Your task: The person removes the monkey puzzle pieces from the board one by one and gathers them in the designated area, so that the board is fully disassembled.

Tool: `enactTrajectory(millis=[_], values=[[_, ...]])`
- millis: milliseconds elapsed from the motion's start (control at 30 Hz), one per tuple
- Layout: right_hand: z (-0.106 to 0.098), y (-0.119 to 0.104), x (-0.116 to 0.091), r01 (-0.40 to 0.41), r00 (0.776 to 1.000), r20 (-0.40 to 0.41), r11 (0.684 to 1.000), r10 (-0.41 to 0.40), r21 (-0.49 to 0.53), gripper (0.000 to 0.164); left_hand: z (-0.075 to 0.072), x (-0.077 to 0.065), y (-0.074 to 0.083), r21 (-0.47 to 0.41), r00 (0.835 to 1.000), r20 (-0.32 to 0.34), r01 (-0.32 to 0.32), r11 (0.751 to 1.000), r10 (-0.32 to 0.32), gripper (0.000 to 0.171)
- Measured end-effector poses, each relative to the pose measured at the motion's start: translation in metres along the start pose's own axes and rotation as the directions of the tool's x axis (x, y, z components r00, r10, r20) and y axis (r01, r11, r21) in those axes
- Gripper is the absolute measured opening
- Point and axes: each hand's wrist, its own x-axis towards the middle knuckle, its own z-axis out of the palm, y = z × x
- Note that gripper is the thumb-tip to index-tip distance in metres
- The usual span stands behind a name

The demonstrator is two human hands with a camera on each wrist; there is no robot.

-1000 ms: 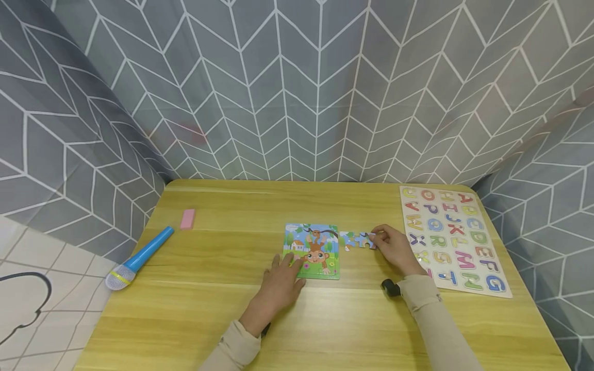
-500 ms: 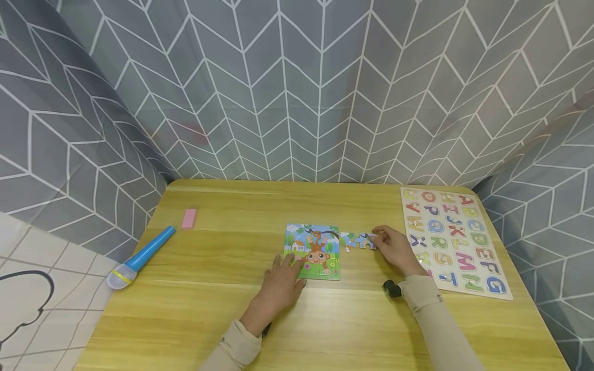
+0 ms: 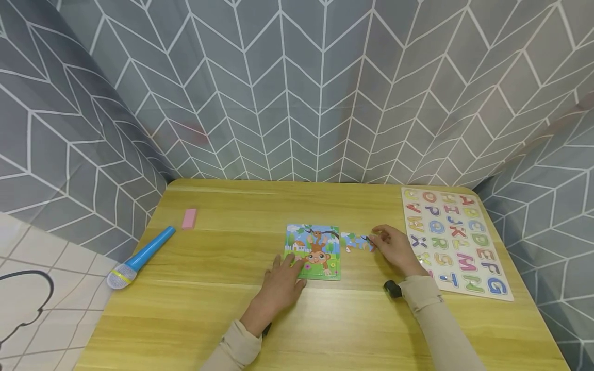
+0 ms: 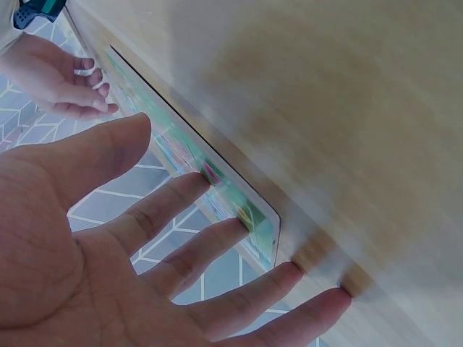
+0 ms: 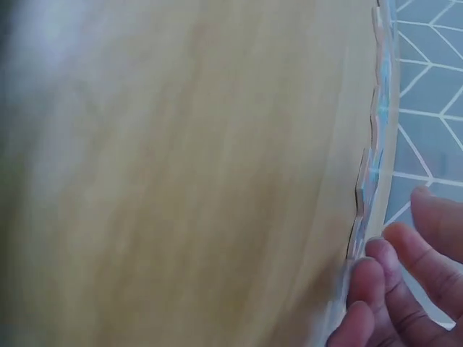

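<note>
A square monkey jigsaw puzzle (image 3: 317,246) lies mid-table in the head view. My left hand (image 3: 280,281) rests at its lower left corner with fingers spread, fingertips touching the board. In the left wrist view, the fingers (image 4: 184,264) are straight and apart. Right of the board is a short row of loose puzzle pieces (image 3: 350,239), seen nearly edge-on as a row of pieces (image 5: 375,130) in the right wrist view. My right hand (image 3: 394,250) pinches the puzzle piece (image 3: 369,243) at the row's right end; its fingers partly hide it.
An alphabet board (image 3: 457,242) with coloured letters lies right of my right hand. On the left are a blue toy microphone (image 3: 141,257) and a pink block (image 3: 189,219). A patterned grey curtain (image 3: 297,93) hangs behind the wooden table (image 3: 232,206).
The end piece under my right fingers has tilted and shifted slightly left against its neighbour. My left hand has stayed in place on the board.
</note>
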Motion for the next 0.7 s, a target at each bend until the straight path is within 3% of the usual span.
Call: enactTrajectory(millis=[300, 500, 700], values=[[0.014, -0.033, 0.009, 0.089, 0.996, -0.018, 0.996, -0.088, 0.014, 0.03, 0.0, 0.001, 0.0, 0.017, 1.0, -0.013, -0.005, 1.0, 0.005, 0.047], [0.029, -0.057, 0.015, 0.105, 0.994, 0.042, 0.994, -0.105, 0.012, 0.034, 0.0, 0.001, 0.002, 0.008, 1.0, -0.01, 0.002, 1.0, -0.002, 0.047], [0.042, -0.073, 0.02, 0.193, 0.974, 0.134, 0.978, -0.181, -0.078, 0.033, 0.0, 0.001, 0.001, 0.011, 1.0, -0.006, -0.002, 1.0, 0.002, 0.047]])
